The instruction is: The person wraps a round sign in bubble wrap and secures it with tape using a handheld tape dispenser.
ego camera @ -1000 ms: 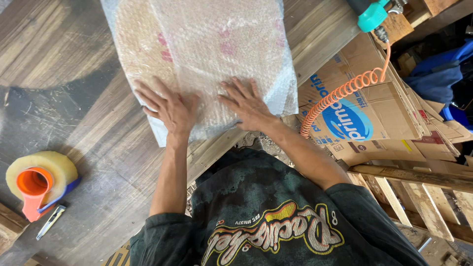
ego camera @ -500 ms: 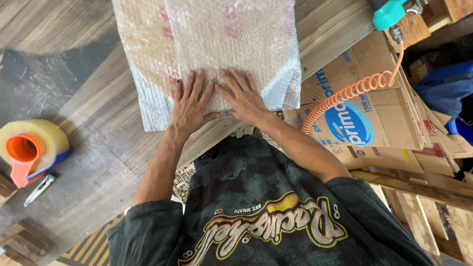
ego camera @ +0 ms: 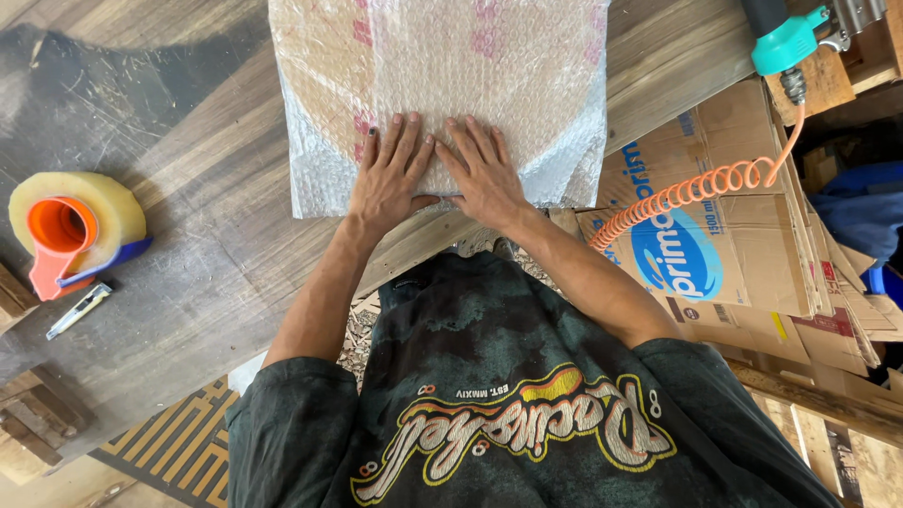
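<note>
A flat parcel in bubble wrap (ego camera: 442,85) lies on the wooden table (ego camera: 188,235), its long side pointing to 12 o'clock. The left hand (ego camera: 390,179) and right hand (ego camera: 484,174) press flat on its near edge, fingers spread, gripping nothing. Brown boxes (ego camera: 724,254) with a blue oval label lie at 3 o'clock. A tape roll (ego camera: 75,226) sits at 9 o'clock.

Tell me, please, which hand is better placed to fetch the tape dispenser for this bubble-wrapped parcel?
Left, most likely. The left hand lies flat on the bubble-wrapped parcel, on the side nearer the tape dispenser; the right hand would have to cross over.
</note>
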